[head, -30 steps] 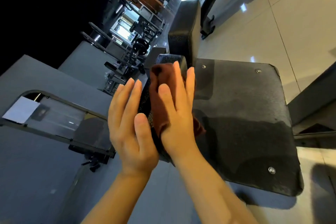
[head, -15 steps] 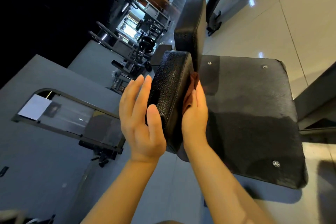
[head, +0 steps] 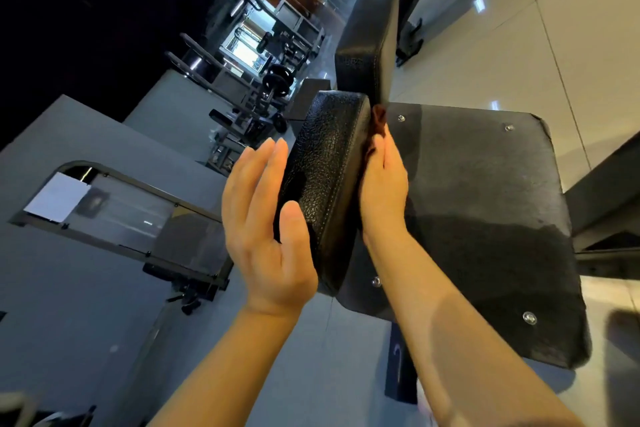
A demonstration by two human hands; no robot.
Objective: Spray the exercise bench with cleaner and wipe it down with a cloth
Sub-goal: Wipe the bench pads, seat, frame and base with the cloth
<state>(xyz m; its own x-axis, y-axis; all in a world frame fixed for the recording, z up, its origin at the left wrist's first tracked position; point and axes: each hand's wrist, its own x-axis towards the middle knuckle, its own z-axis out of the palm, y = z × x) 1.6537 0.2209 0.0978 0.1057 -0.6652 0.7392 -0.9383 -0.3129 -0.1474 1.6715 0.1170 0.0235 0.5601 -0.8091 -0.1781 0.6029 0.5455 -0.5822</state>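
Since a moment ago my right hand [head: 382, 184] has slid the cloth [head: 378, 121] off the pad [head: 325, 184] edge onto its far face, fingers flat. Left hand [head: 266, 218] braces it, fingers straight. Mid-wipe; next, sweep down toward the bench [head: 485, 218] seat.

1. Dark brown cloth [head: 378, 121]: only a narrow strip shows; the rest is hidden between the right hand [head: 382, 191] and the black textured-leather bench pad [head: 325, 184].
2. Right hand: palm and fingertips are concealed; its grip on the cloth cannot be judged.
3. Left hand [head: 265, 229]: contact with the pad's far face is hidden.
4. Background grey weight machines [head: 256, 94]: blurred, too small to identify.
5. Both forearms: cut off by the lower edge.
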